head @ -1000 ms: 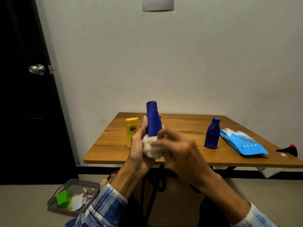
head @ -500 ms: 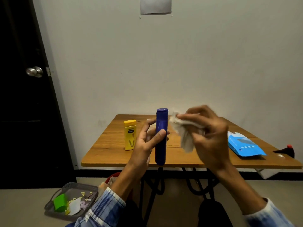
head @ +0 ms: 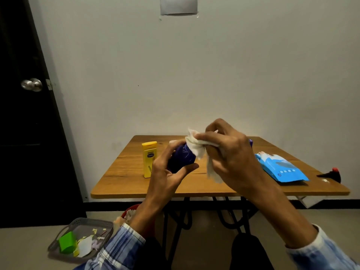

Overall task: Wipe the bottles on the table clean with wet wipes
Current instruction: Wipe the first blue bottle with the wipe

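Left hand (head: 165, 172) clasps the dark blue bottle (head: 182, 157), tilted, held above the counter's (head: 120, 180) near edge, while right hand (head: 231, 154) pinches a wet wipe (head: 195, 148) against its upper end; wiping appears underway, next stroke likely needing the bottle turned.

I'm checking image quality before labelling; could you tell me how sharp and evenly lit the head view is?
Head view: dim, the door near-black; wide-angle bend at the edges; blue bottle and wipe softly blurred in the hands; yellow bottle reasonably sharp.
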Demonstrator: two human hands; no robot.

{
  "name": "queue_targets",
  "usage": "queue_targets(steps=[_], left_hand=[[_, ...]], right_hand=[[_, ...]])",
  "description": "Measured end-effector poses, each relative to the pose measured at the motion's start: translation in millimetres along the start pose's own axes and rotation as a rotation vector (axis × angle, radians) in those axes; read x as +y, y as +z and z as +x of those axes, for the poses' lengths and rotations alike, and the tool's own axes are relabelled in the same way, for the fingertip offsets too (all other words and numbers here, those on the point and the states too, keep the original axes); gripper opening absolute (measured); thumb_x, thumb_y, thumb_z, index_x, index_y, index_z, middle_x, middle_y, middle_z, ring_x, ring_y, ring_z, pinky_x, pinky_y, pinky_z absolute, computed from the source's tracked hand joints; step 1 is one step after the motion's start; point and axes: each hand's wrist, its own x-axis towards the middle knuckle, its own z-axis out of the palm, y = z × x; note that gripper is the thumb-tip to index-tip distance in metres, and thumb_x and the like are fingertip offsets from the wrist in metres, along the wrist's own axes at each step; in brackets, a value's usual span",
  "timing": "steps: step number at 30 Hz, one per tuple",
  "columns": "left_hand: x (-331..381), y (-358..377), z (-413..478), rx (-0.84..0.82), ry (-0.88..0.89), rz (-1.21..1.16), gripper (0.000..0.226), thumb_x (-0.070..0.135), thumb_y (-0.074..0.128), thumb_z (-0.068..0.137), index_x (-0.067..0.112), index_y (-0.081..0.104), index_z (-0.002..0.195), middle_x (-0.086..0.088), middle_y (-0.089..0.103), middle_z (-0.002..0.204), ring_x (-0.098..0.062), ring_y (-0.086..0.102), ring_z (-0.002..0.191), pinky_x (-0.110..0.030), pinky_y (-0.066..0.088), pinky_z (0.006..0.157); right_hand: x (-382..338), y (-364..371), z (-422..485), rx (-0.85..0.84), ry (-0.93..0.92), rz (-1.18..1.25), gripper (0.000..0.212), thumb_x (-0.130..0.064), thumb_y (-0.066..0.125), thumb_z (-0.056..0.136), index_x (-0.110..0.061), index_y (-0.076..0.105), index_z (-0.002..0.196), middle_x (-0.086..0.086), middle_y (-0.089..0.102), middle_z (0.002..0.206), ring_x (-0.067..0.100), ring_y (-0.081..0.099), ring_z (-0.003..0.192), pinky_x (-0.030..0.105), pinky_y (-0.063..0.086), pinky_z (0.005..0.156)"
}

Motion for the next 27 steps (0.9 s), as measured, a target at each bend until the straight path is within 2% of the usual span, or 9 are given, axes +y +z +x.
queue_targets(steps=[3, 7, 10, 12, 14, 17, 22, 25, 27], left_hand=[[-4, -3, -1, 0.028, 0.033, 0.018, 0.062, 0.018, 0.081, 0.081, 0.023, 0.053, 0.136, 0.004, 0.06, 0.133, -0.012, 0.058, 0.12, -0.016, 0.053, 0.088], [2, 2, 2, 0.017, 0.058, 0.023, 0.062, 0.02, 0.082, 0.078, 0.026, 0.053, 0.133, 0.009, 0.059, 0.129, -0.009, 0.059, 0.114, -0.015, 0.053, 0.081], [2, 5, -1, 0.027, 0.065, 0.022, 0.056, 0.026, 0.079, 0.08, 0.023, 0.055, 0.13, 0.009, 0.061, 0.121, -0.008, 0.06, 0.11, -0.016, 0.054, 0.08], [-3, 2, -3, 0.037, 0.068, 0.034, 0.053, 0.024, 0.078, 0.082, 0.016, 0.056, 0.13, 0.002, 0.063, 0.12, -0.013, 0.062, 0.108, -0.022, 0.056, 0.08], [-6, 0, -3, 0.037, 0.069, 0.049, 0.057, 0.019, 0.08, 0.082, 0.019, 0.056, 0.133, 0.004, 0.062, 0.124, -0.014, 0.061, 0.113, -0.025, 0.057, 0.083], [-4, 3, -1, 0.04, 0.089, 0.053, 0.064, 0.019, 0.082, 0.079, 0.029, 0.052, 0.135, 0.013, 0.058, 0.129, -0.008, 0.057, 0.117, -0.017, 0.055, 0.084], [-10, -1, -3, 0.052, 0.088, 0.039, 0.06, 0.009, 0.079, 0.082, 0.016, 0.055, 0.136, -0.001, 0.062, 0.128, -0.019, 0.063, 0.113, -0.034, 0.059, 0.085], [-5, 0, 0, 0.066, 0.102, 0.032, 0.063, 0.021, 0.08, 0.08, 0.029, 0.052, 0.136, 0.008, 0.059, 0.13, -0.014, 0.059, 0.115, -0.018, 0.054, 0.083], [-5, 1, 0, 0.068, 0.115, 0.045, 0.065, 0.022, 0.082, 0.079, 0.032, 0.052, 0.135, 0.007, 0.059, 0.128, -0.014, 0.058, 0.113, -0.014, 0.051, 0.081]], right_hand=[[1, -12, -7, -0.083, -0.025, 0.034, 0.02, -0.003, 0.073, 0.084, -0.009, 0.076, 0.103, 0.003, 0.059, 0.1, 0.01, 0.058, 0.084, 0.004, 0.042, 0.068], [5, -18, 4, 0.141, 0.051, 0.035, 0.023, -0.002, 0.071, 0.086, -0.008, 0.075, 0.108, 0.006, 0.061, 0.098, 0.013, 0.058, 0.083, 0.005, 0.043, 0.069], [-7, -2, 2, 0.016, -0.014, -0.036, 0.024, -0.01, 0.067, 0.088, -0.006, 0.072, 0.112, 0.008, 0.059, 0.106, 0.014, 0.06, 0.089, 0.001, 0.042, 0.07], [-10, 4, -6, -0.092, -0.056, -0.009, 0.026, -0.011, 0.067, 0.088, -0.008, 0.072, 0.113, 0.008, 0.057, 0.109, 0.015, 0.06, 0.091, 0.005, 0.046, 0.072], [-4, 2, -6, -0.055, -0.042, 0.022, 0.026, -0.005, 0.072, 0.085, -0.007, 0.073, 0.111, 0.007, 0.059, 0.106, 0.014, 0.059, 0.088, 0.006, 0.047, 0.071], [4, -2, 0, 0.067, 0.027, 0.004, 0.027, -0.002, 0.073, 0.085, -0.004, 0.072, 0.112, 0.007, 0.06, 0.104, 0.014, 0.06, 0.086, 0.0, 0.043, 0.071], [-2, 1, -11, -0.136, -0.141, -0.03, 0.025, -0.015, 0.06, 0.091, -0.008, 0.072, 0.111, 0.007, 0.061, 0.112, 0.014, 0.062, 0.092, 0.01, 0.049, 0.073], [10, -12, -4, 0.13, 0.062, 0.097, 0.024, 0.001, 0.069, 0.084, -0.007, 0.075, 0.105, 0.005, 0.064, 0.103, 0.013, 0.064, 0.09, 0.009, 0.049, 0.072], [11, -24, 1, 0.312, 0.143, 0.194, 0.023, 0.004, 0.068, 0.085, -0.007, 0.075, 0.104, 0.004, 0.067, 0.099, 0.01, 0.064, 0.09, 0.013, 0.051, 0.073]])
